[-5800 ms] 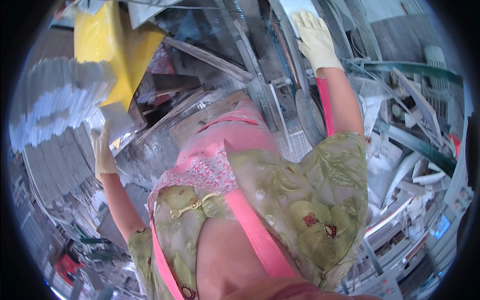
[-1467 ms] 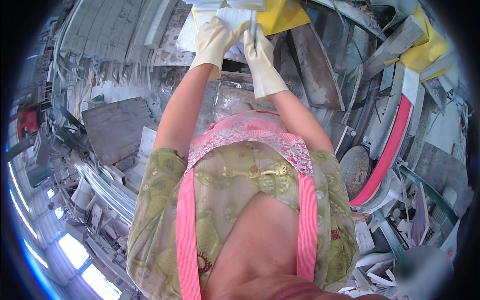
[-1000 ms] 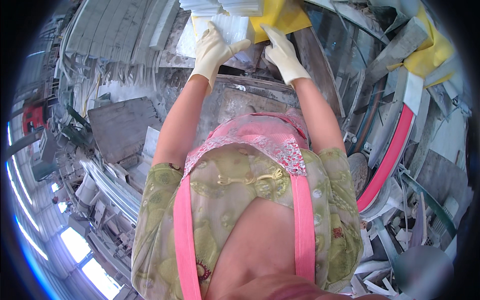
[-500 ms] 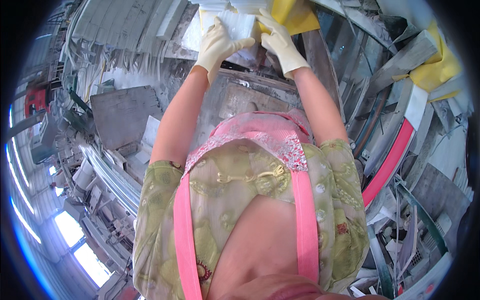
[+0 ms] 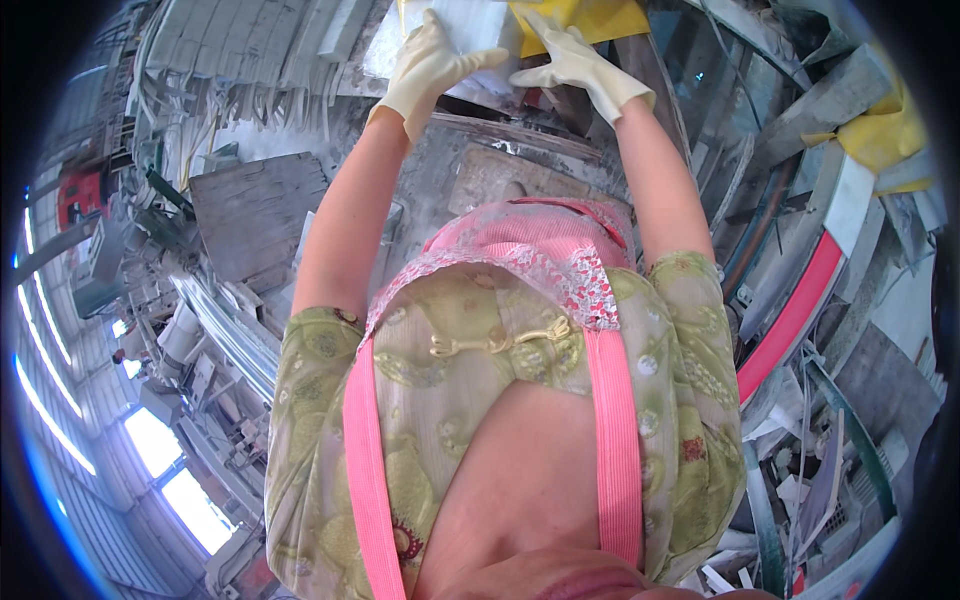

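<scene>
At the top of the view, a pale white block or stack of slabs (image 5: 482,28) lies between my gloved hands, its far part cut off by the edge. My left hand (image 5: 428,72) is in a cream rubber glove, thumb spread toward the block's near side and fingers stretched along its left. On the right, my right hand (image 5: 582,72) wears a matching glove, with thumb and fingers apart, close to the block's right side. A yellow sheet (image 5: 600,18) is just beyond it. Whether the fingertips touch the block is hard to see.
Stacked white slabs (image 5: 230,45) with ragged lower edges stand at the upper left. Below them leans a grey board (image 5: 258,215). Timber beams (image 5: 835,105), a red-and-white curved strip (image 5: 795,320) and a crumpled yellow sheet (image 5: 885,135) crowd the right side.
My right hand has moved right and slightly nearer me, its fingers spreading away from the block. My left hand has shifted slightly left. The block sits higher in the view.
</scene>
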The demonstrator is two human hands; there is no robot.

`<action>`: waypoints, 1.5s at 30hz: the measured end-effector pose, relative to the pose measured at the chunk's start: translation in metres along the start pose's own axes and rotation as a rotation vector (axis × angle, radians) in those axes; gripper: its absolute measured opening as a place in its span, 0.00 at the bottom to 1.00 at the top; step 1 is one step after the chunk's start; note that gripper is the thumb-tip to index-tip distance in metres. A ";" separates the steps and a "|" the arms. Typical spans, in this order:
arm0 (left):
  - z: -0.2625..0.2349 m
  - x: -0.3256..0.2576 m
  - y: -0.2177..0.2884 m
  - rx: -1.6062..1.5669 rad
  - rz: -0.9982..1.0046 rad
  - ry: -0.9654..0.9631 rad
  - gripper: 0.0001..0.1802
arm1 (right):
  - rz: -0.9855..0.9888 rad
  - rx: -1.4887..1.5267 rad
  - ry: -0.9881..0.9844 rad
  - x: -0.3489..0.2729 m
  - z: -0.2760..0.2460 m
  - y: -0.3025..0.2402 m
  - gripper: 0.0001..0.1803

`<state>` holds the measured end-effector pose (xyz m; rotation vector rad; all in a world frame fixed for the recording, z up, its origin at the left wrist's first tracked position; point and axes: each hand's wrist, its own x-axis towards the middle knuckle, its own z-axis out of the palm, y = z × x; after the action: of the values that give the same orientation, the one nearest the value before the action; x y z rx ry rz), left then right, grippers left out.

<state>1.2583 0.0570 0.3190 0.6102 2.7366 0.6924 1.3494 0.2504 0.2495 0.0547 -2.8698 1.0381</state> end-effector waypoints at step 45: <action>0.003 -0.017 -0.011 0.042 0.150 0.142 0.69 | -0.398 -0.253 0.397 0.083 -0.322 -0.268 0.54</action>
<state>1.2701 0.0417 0.3135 0.8115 2.8643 0.7404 1.3068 0.2506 0.6741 0.3431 -2.4618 0.5360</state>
